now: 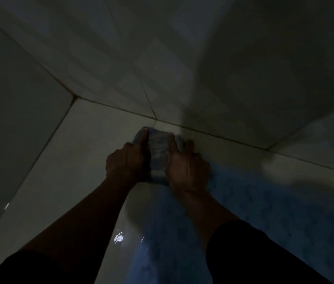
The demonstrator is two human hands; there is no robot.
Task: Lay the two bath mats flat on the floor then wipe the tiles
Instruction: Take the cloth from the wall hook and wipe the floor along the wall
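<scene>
- The tiled floor [63, 160] fills the lower view, pale and glossy, meeting the tiled wall [121, 48] along a dark grout line; the scene is dim.
- A blue bath mat [264, 201] lies on the floor at the right, running from the bottom edge up toward the wall.
- A bunched pale cloth [157, 152] sits on the floor close to the wall, at the mat's far end.
- The left hand [127, 158] and right hand [184, 160] press on the cloth from either side, fingers extended over it, not clenched.
</scene>
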